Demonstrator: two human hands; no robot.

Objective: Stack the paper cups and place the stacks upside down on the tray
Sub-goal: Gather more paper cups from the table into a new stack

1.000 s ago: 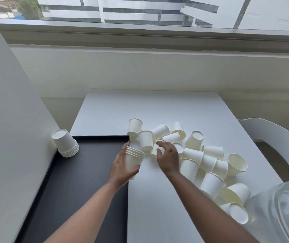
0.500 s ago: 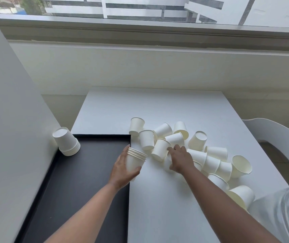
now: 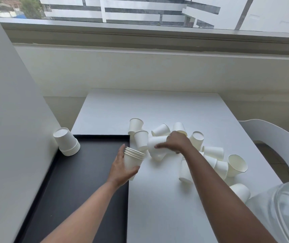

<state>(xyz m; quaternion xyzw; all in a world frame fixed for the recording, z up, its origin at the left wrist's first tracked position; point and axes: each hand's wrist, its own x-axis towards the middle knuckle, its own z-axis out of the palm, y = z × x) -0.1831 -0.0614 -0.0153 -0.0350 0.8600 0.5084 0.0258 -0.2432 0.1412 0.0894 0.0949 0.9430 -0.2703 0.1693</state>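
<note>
Left hand [image 3: 122, 165] gripped an upright stack [image 3: 133, 159], rims up, at the tray [image 3: 80, 181] edge. Right hand [image 3: 174, 142], blurred, lay over a sideways cup [image 3: 157, 142] in the loose pile [image 3: 215, 155] on the white worktop [image 3: 157, 106]; fingers seemed curled on it. An upside-down stack [image 3: 66, 142] stood at the tray's far left corner. White chair [image 3: 269, 137] at right.

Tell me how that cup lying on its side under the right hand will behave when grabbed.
The lying cup looks like thin paper, so probably very light and easily crushed. On its side and tapered, it may roll in a curve. The right hand could nudge the neighbouring cups.
</note>
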